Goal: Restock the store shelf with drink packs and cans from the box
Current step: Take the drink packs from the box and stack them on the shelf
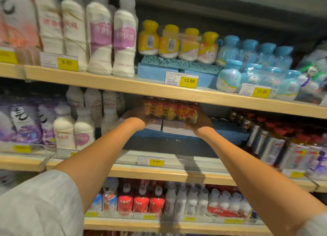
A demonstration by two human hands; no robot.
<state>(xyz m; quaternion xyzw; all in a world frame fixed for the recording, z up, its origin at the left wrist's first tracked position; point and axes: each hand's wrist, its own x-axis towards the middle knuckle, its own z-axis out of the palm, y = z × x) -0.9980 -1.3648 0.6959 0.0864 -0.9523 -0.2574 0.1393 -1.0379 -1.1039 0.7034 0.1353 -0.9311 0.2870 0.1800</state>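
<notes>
A shrink-wrapped drink pack [170, 111] with a red and yellow label reading 9.9 sits deep in the middle shelf [159, 172], on top of white foam blocks [174, 127]. My left hand [139, 118] grips its left end. Its right end is held by my right hand [201, 121]. Both arms reach far into the shelf gap, and the pack's top is just under the upper shelf board [159, 91]. The box is out of view.
White milk bottles [83, 126] stand left of the gap, red-capped bottles [276, 140] to the right. Above are yellow [177, 42] and blue bottle packs [256, 67] on blue foam. Red and white bottles [141, 200] fill the lower shelf. Price tags line each edge.
</notes>
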